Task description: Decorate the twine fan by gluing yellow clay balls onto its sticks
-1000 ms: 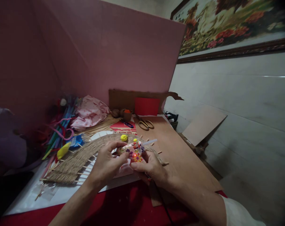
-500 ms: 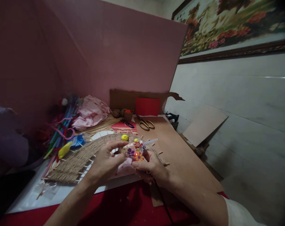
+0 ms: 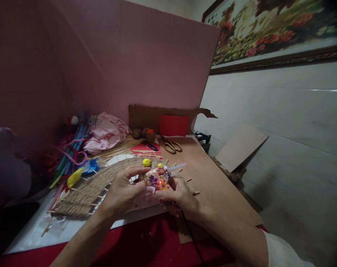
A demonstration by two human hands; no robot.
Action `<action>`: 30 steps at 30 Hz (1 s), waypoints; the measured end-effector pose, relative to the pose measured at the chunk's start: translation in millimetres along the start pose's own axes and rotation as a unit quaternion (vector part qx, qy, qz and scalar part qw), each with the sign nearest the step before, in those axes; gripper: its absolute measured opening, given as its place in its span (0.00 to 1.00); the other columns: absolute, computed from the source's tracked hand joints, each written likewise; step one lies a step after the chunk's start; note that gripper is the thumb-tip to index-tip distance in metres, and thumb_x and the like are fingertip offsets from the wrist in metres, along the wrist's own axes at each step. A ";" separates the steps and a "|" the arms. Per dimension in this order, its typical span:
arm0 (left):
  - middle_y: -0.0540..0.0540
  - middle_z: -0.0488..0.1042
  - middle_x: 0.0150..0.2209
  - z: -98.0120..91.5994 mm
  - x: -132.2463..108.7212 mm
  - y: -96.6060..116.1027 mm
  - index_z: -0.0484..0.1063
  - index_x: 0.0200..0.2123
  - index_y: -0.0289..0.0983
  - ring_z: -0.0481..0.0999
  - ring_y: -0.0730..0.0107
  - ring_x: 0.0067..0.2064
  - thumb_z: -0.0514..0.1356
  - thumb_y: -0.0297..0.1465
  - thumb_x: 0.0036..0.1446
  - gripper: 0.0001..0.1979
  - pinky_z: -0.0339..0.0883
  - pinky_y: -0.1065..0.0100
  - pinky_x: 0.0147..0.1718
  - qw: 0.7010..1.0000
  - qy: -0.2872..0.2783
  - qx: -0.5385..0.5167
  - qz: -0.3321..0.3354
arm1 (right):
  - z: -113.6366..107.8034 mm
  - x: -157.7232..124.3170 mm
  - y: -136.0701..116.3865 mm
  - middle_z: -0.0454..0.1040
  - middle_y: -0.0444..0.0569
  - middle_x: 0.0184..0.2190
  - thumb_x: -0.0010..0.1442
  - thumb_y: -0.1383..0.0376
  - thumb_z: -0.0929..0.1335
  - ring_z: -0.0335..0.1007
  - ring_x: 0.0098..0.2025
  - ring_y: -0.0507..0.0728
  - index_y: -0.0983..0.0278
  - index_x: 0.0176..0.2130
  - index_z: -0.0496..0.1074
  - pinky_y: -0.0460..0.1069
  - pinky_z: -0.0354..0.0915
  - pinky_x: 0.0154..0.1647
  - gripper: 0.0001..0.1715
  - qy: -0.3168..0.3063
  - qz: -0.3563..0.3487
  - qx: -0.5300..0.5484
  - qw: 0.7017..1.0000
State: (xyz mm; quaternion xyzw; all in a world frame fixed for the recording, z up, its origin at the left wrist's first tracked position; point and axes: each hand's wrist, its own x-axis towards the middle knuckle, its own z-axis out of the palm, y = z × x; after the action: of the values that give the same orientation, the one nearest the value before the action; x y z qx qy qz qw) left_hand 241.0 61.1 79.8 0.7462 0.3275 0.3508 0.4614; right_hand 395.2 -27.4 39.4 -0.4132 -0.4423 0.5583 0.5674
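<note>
Both hands meet over the woven piece at the middle of the table. My right hand [image 3: 181, 196] is wrapped round a flower-patterned glue gun [image 3: 159, 180] with a red light lit on its side. A translucent glue stick [image 3: 178, 166] juts from its right end, and a black cord [image 3: 191, 234] hangs down below my right hand. My left hand [image 3: 128, 189] is closed, thumb and fingers at the gun's left end; the nozzle is hidden. Beneath lies a curved mat of woven twine [image 3: 101, 189] on thin sticks, with pale pink dotted cloth [image 3: 142, 202] under the gun.
Gold-handled scissors [image 3: 173, 147] rest on a brown board [image 3: 212, 178] at right. Behind are a red card [image 3: 174, 125], a utility knife [image 3: 151, 146] and crumpled pink cloth [image 3: 107, 131]. Yellow lumps [image 3: 146, 162] sit by the mat; pipe cleaners [image 3: 70, 152] are piled left.
</note>
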 end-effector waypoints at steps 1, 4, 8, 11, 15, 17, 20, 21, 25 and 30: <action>0.41 0.75 0.42 -0.6 0.1 -0.1 0.78 0.38 0.36 0.72 0.58 0.45 0.64 0.35 0.42 0.18 0.65 0.58 0.45 1.000 -0.003 0.000 0.001 | 0.1 -0.1 -0.2 0.63 0.36 0.14 0.50 0.61 0.72 0.49 0.08 0.43 0.66 0.28 0.65 0.40 0.47 0.06 0.13 -0.003 -0.002 -0.002 1.000; 0.41 0.75 0.42 -1.4 0.4 -1.6 0.78 0.39 0.37 0.72 0.58 0.45 0.63 0.37 0.44 0.18 0.64 0.57 0.47 1.000 -0.008 0.014 0.003 | 0.9 -0.9 -1.5 0.62 0.35 0.13 0.50 0.60 0.72 0.49 0.08 0.43 0.65 0.29 0.65 0.40 0.45 0.06 0.14 -0.001 -0.003 -0.012 1.000; 0.41 0.76 0.39 0.9 0.7 -4.0 0.78 0.37 0.36 0.73 0.59 0.42 0.63 0.38 0.44 0.16 0.65 0.56 0.45 0.999 0.006 0.032 0.018 | 2.5 -1.7 -2.9 0.61 0.35 0.12 0.49 0.58 0.72 0.49 0.09 0.44 0.65 0.27 0.65 0.41 0.45 0.07 0.16 0.008 0.000 -0.039 0.999; 0.42 0.76 0.39 2.9 0.9 -4.4 0.78 0.35 0.37 0.73 0.59 0.42 0.64 0.36 0.43 0.14 0.66 0.58 0.44 0.999 0.016 0.029 0.032 | 3.0 -1.7 -3.2 0.60 0.35 0.11 0.49 0.57 0.72 0.48 0.09 0.44 0.65 0.26 0.64 0.41 0.44 0.07 0.17 0.007 0.006 -0.039 0.999; 0.43 0.76 0.40 3.5 1.1 -4.7 0.78 0.35 0.38 0.74 0.60 0.43 0.64 0.33 0.43 0.12 0.66 0.59 0.44 0.999 0.012 0.015 0.047 | 2.7 -1.4 -2.5 0.62 0.35 0.14 0.49 0.59 0.72 0.49 0.08 0.44 0.65 0.28 0.64 0.41 0.46 0.06 0.15 -0.001 0.008 -0.013 1.000; 0.43 0.76 0.40 3.6 1.2 -5.4 0.78 0.35 0.38 0.74 0.60 0.43 0.64 0.32 0.42 0.13 0.67 0.59 0.44 0.999 0.016 0.008 0.046 | 2.5 -1.3 -1.7 0.63 0.35 0.14 0.50 0.60 0.72 0.50 0.08 0.44 0.65 0.28 0.64 0.41 0.46 0.06 0.14 -0.006 0.010 -0.012 1.000; 0.43 0.77 0.40 4.4 1.2 -6.0 0.78 0.35 0.38 0.74 0.60 0.43 0.64 0.31 0.41 0.13 0.67 0.58 0.44 0.999 0.024 0.002 0.039 | 2.6 -1.3 -0.4 0.63 0.35 0.15 0.50 0.60 0.71 0.49 0.09 0.43 0.65 0.29 0.64 0.40 0.47 0.06 0.14 -0.001 0.013 -0.012 1.000; 0.43 0.77 0.39 4.7 1.1 -5.8 0.78 0.35 0.38 0.75 0.60 0.43 0.64 0.31 0.41 0.13 0.67 0.58 0.44 0.999 0.025 0.003 0.038 | 2.7 -1.4 0.0 0.62 0.35 0.15 0.50 0.60 0.71 0.49 0.08 0.43 0.65 0.29 0.64 0.40 0.47 0.06 0.14 0.001 0.015 -0.011 1.000; 0.43 0.77 0.40 3.0 0.4 -2.7 0.79 0.35 0.38 0.75 0.60 0.43 0.64 0.31 0.42 0.14 0.67 0.58 0.45 1.000 0.021 -0.005 0.017 | 3.1 -1.8 1.0 0.63 0.35 0.15 0.49 0.60 0.72 0.50 0.08 0.43 0.65 0.28 0.64 0.40 0.46 0.05 0.15 0.014 0.020 -0.013 1.000; 0.41 0.77 0.42 -4.5 1.4 -0.1 0.79 0.38 0.38 0.75 0.58 0.44 0.65 0.36 0.43 0.16 0.67 0.58 0.46 1.000 -0.012 -0.020 -0.006 | 1.9 -1.4 0.4 0.67 0.37 0.17 0.49 0.59 0.72 0.50 0.08 0.43 0.65 0.30 0.65 0.40 0.46 0.05 0.15 0.014 0.025 0.004 1.000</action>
State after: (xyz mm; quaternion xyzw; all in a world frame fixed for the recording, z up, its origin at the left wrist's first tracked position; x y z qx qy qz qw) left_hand 238.1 64.4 81.5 0.7394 0.3190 0.3452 0.4820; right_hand 393.2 -28.9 39.5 -0.4293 -0.4217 0.5681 0.5614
